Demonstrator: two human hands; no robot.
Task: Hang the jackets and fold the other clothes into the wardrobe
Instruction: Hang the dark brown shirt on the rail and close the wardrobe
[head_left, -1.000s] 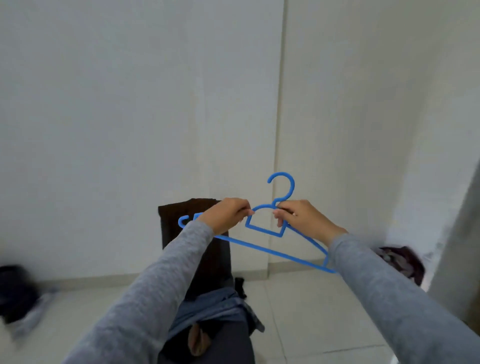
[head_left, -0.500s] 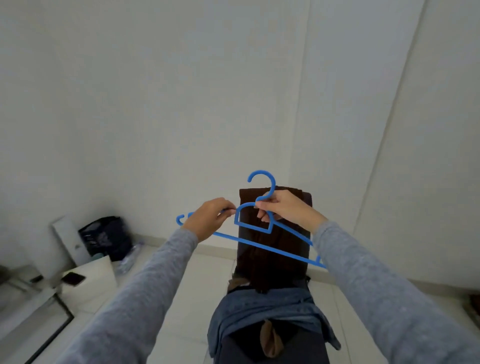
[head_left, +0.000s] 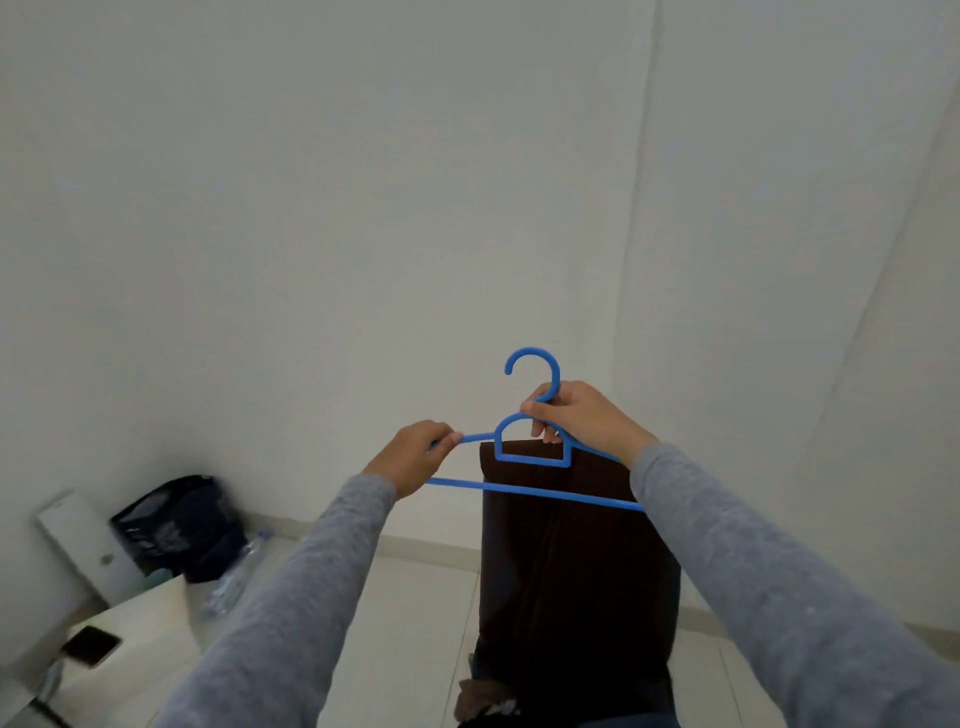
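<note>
A blue plastic hanger (head_left: 530, 488) is held up in front of me with its hook pointing upward. My right hand (head_left: 576, 421) grips it at the neck just below the hook. My left hand (head_left: 415, 460) pinches its left shoulder arm. Behind and below the hanger a dark brown garment (head_left: 571, 571) hangs flat over an upright support. More clothes, dark and crumpled (head_left: 488, 701), lie at its foot by the bottom edge of the view.
White walls fill the view, with a corner at the right. A dark bag (head_left: 182, 525), plastic bottles (head_left: 234, 577) and a white board (head_left: 83, 540) sit at the lower left. A phone (head_left: 91, 644) lies on a white surface (head_left: 150, 629). The floor is pale tile.
My view has swung left and tilted, so the brown garment now sits right of centre. My left hand slid outward along the hanger's arm; the right hand moved up to the neck.
</note>
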